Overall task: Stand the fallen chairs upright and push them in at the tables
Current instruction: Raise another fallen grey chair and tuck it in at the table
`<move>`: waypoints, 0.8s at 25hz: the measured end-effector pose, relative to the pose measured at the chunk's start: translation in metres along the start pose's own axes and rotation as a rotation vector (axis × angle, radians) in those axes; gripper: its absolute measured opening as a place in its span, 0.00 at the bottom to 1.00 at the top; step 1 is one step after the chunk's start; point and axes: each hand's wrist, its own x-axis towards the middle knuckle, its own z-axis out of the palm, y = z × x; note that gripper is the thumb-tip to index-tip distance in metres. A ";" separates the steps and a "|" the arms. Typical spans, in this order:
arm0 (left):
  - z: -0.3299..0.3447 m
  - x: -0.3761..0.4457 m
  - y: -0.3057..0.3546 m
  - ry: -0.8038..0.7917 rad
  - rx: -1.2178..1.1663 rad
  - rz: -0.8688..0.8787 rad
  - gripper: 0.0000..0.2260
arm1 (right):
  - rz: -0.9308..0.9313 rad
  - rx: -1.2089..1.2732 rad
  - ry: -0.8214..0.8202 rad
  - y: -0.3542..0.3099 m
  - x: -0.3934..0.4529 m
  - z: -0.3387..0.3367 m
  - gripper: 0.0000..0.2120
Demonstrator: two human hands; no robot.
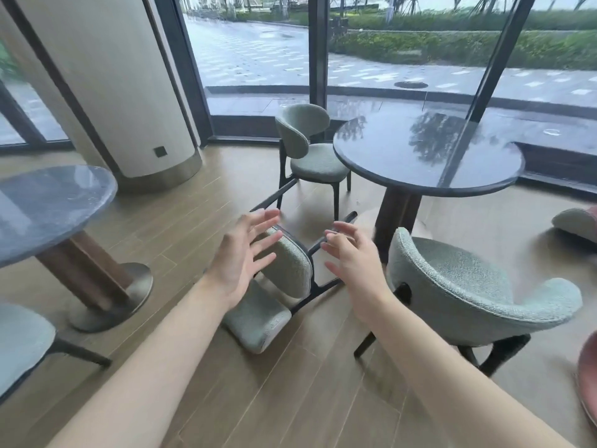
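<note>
So the fallen chair (284, 279) is on its side on the wood floor (290, 399) between the two round benches, legs sticking out toward the window, backrest nearest me, and the left hand (240, 258) and right hand (350, 258) hover just above it, fingers spread, gripping nothing.

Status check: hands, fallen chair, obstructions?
Left hand and right hand open, above fallen chair. Chair on its side, untouched. Upright chair close beside.
</note>
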 end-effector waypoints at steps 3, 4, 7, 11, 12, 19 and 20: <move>-0.062 -0.009 0.017 0.073 -0.014 -0.011 0.19 | 0.028 0.009 -0.039 0.006 -0.006 0.066 0.11; -0.077 -0.009 0.020 0.084 -0.019 -0.012 0.17 | 0.037 0.011 -0.044 0.008 -0.006 0.081 0.11; -0.119 0.005 0.023 0.102 -0.052 -0.026 0.16 | 0.049 -0.005 -0.042 0.016 0.009 0.121 0.10; -0.156 0.041 0.019 0.106 -0.064 -0.083 0.15 | 0.091 0.003 0.023 0.033 0.049 0.161 0.09; -0.166 0.057 0.019 0.110 -0.073 -0.089 0.14 | 0.100 0.014 0.041 0.038 0.063 0.173 0.09; -0.199 0.206 0.050 0.049 -0.127 -0.154 0.12 | 0.135 0.077 0.143 0.050 0.178 0.249 0.08; -0.201 0.229 0.054 0.034 -0.121 -0.153 0.12 | 0.130 0.069 0.168 0.048 0.199 0.255 0.08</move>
